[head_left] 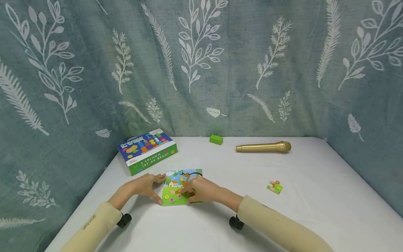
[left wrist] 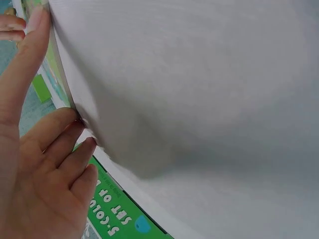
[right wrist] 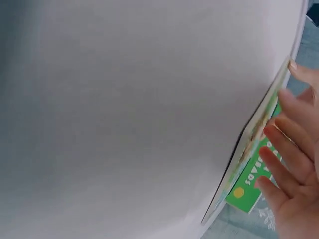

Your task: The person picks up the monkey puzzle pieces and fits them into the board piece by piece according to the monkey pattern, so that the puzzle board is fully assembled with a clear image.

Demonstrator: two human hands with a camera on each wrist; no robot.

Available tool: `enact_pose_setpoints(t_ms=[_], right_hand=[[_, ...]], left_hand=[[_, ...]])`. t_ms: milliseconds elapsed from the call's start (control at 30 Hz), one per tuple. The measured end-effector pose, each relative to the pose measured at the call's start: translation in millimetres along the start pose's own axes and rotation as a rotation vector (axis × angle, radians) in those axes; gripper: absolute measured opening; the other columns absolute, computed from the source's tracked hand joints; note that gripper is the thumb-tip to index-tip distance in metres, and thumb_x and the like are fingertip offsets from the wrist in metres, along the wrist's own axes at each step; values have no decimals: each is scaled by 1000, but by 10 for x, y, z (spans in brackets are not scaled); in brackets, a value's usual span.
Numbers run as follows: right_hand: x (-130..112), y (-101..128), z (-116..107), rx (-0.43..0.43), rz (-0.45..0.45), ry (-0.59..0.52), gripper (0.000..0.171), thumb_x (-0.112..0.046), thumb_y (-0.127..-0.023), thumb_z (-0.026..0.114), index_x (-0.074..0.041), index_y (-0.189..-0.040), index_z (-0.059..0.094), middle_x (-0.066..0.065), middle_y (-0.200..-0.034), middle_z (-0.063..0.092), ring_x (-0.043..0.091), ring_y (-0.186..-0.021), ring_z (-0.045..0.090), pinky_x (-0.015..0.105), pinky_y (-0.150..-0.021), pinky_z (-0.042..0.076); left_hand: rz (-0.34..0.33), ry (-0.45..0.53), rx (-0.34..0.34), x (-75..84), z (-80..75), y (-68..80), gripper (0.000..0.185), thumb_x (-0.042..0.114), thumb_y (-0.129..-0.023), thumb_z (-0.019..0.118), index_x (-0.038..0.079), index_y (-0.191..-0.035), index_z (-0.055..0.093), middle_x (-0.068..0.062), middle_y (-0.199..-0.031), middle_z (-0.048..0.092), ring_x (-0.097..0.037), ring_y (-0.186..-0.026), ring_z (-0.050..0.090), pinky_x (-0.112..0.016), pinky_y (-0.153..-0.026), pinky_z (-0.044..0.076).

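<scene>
A flat, square picture puzzle point(head_left: 172, 191) with a house, flowers and a brown cartoon animal lies on the white table. My left hand point(head_left: 147, 185) is at its left edge, thumb by the near corner and fingers by the far one. In the left wrist view, the thumb and fingers point(left wrist: 65, 154) are extended along that edge. My right hand point(head_left: 201, 190) is over the puzzle's right part, its fingertips touching the picture and covering some of it. The right wrist view shows these fingers point(right wrist: 289, 149) loosely bent, gripping nothing. Off to the right lies a small loose puzzle piece point(head_left: 275, 187).
A bead-set box point(head_left: 148, 150) stands at the back left, just beyond my left hand. Near the table's back edge are a green block point(head_left: 216, 139) and a gold microphone point(head_left: 263, 147). Patterned curtains point(head_left: 201, 70) enclose the table point(head_left: 302, 224) at the back and sides.
</scene>
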State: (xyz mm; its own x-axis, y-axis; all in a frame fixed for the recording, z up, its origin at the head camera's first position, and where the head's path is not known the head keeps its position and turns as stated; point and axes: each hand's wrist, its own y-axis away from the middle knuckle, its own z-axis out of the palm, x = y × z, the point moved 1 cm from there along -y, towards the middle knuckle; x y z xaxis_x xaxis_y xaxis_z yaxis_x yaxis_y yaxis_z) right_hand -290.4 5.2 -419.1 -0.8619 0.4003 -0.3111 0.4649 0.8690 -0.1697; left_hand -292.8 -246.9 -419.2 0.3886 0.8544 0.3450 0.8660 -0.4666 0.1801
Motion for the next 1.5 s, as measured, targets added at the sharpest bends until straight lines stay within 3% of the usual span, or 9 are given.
enact_pose_setpoints(t_ms=[100,233,467,667,833,1067,1300,1500], right_hand=[[43,111,-49,-41,-12,-3,51,-36,-73,72,-14,-117,61,-2,-112,62,6,-95,57,18,-78,46],[99,303,-157,-57,18,-4,63,-45,-71,70,-15,-125,55,3,-126,52,17,-117,47,32,-94,41],[170,687,-293,-25,55,-86,65,-41,-71,71,-13,-126,53,1,-127,51,13,-119,44,31,-94,41],[240,986,-402,32,120,-118,55,-36,-74,72,-12,-121,58,-3,-121,56,9,-113,49,29,-91,43],[345,1231,-508,102,167,-105,44,-30,-75,72,-12,-114,63,-4,-112,61,9,-105,54,32,-85,48],[472,1582,-638,173,242,-51,42,-30,-74,72,-14,-111,65,-4,-109,63,13,-102,57,37,-74,51],[622,1896,-724,207,279,-22,44,-28,-71,75,-12,-111,64,-3,-109,63,16,-102,57,35,-81,49],[787,2165,-773,191,379,8,52,-34,-69,75,-8,-112,63,2,-105,65,21,-93,60,40,-76,50]], left_hand=[[6,3,5,-9,17,-8,99,54,-55,76,9,-135,40,-9,-142,31,-30,-130,25,-48,-104,24],[23,-4,17,-17,21,-10,99,55,-55,75,8,-135,40,-10,-142,31,-30,-130,25,-49,-104,21],[37,25,0,-22,34,12,99,53,-57,75,7,-136,38,-11,-143,28,-31,-131,23,-51,-104,20],[51,34,-7,-22,40,25,98,51,-59,75,5,-136,37,-12,-144,27,-32,-132,19,-53,-104,18],[69,40,-4,-15,29,24,98,51,-60,75,4,-136,36,-13,-144,26,-32,-133,17,-53,-104,17],[88,40,7,-17,27,19,98,50,-60,75,3,-136,37,-13,-143,27,-33,-132,18,-53,-104,18],[86,65,1,5,24,31,96,48,-61,76,1,-135,37,-14,-144,26,-34,-132,18,-53,-104,16],[74,72,3,7,28,35,97,47,-60,77,2,-136,36,-14,-144,25,-34,-132,18,-53,-104,17]])
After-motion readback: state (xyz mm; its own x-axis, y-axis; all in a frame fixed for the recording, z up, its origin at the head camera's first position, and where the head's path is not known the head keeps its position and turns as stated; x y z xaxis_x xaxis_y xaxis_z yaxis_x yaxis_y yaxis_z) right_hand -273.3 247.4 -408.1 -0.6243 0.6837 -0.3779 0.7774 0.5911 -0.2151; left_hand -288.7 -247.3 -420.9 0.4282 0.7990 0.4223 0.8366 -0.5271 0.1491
